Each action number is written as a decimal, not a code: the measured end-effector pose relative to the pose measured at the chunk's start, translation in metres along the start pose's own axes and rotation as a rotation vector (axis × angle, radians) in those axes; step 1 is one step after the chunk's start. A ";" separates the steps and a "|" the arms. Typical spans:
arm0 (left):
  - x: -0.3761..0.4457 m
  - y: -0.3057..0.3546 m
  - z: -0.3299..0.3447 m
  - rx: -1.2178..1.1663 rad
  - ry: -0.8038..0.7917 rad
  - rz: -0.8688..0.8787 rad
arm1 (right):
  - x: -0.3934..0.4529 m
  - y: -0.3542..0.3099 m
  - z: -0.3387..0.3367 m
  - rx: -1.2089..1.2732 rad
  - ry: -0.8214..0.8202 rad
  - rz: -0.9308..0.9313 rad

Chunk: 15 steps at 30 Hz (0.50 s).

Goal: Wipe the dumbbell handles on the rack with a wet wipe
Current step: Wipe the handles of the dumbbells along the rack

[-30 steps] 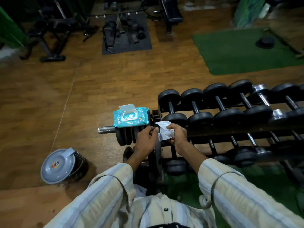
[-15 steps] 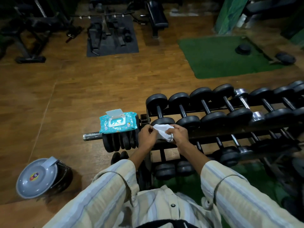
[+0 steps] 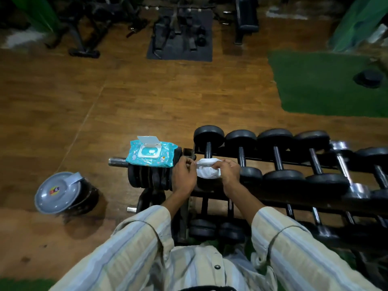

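Both hands, left hand (image 3: 184,175) and right hand (image 3: 230,172), pinch a wet wipe (image 3: 207,171) in closed fingers, spreading it just before the dumbbell rack's (image 3: 294,198) leftmost handle (image 3: 207,149); the open wipe pack (image 3: 152,154) rests left of the rack, within reach.

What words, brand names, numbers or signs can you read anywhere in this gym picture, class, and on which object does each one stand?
No text can be read.
Wet wipe packet: cartoon prints and a label round the open flap, too small and blurred to read.
Grey bin lid: a small red and yellow sticker, too blurred to read.
Dumbbells on the rack: no numbers visible on the ends.
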State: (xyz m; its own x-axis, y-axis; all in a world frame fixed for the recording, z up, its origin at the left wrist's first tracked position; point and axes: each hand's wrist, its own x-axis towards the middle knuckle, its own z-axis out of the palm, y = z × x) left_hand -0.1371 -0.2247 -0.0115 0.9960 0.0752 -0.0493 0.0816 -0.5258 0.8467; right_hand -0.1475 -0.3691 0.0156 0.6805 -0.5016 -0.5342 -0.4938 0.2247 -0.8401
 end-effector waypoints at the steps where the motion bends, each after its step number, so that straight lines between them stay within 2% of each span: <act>1: 0.001 0.004 0.007 0.016 0.048 -0.016 | 0.010 -0.003 -0.001 -0.010 -0.039 0.000; 4: -0.004 0.024 0.022 0.062 0.179 -0.069 | 0.029 -0.012 -0.010 -0.059 -0.155 0.018; 8: 0.002 0.046 0.047 0.104 0.269 -0.147 | 0.059 -0.032 -0.028 -0.091 -0.261 0.027; 15: -0.007 0.076 0.073 0.164 0.347 -0.250 | 0.100 -0.059 -0.052 -0.160 -0.296 0.052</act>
State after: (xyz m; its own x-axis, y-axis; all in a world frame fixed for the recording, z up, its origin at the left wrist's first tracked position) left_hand -0.1352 -0.3269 0.0143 0.8759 0.4811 -0.0373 0.3502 -0.5806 0.7351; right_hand -0.0785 -0.4757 0.0168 0.7683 -0.2231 -0.5999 -0.5947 0.0978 -0.7980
